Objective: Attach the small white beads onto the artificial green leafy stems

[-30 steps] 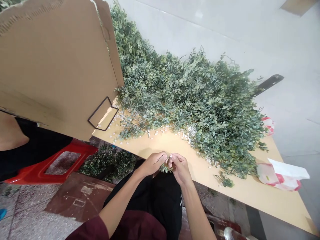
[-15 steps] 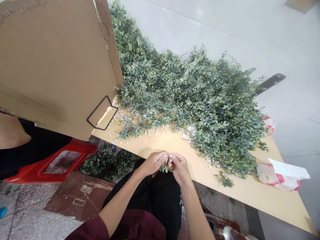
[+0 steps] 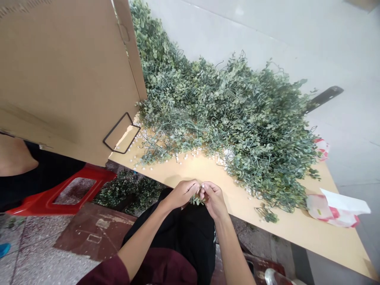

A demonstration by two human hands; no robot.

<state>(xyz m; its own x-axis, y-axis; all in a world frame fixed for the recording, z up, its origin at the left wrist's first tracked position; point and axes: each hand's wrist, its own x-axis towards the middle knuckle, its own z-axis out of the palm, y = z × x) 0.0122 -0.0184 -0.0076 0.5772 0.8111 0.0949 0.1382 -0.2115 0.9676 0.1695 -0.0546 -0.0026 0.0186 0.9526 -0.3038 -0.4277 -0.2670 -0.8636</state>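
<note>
My left hand [image 3: 185,192] and my right hand [image 3: 213,198] meet at the near edge of the table, fingertips almost touching. The left one is closed in a pinch on a small green leafy sprig [image 3: 196,200], whose leaves hang below the fingers. Between the right thumb and forefinger a small white bead [image 3: 203,186] shows, pinched close to the sprig. The exact point where stem and bead meet is hidden by the fingers. Beyond the hands lies a large heap of artificial greenery [image 3: 237,114], with loose white beads [image 3: 227,156] scattered along its front.
A large cardboard sheet [image 3: 65,79] stands at the left, a black wire frame [image 3: 122,152] at its foot. The pale table [image 3: 323,241] carries a red-and-white plastic wrapper [image 3: 329,209] at the right. A person in black sits beyond the cardboard, by a red stool [image 3: 102,178].
Both hands keep their pinched hold in nearly the same place. The view has shifted slightly; otherwise the heap and table look the same.
</note>
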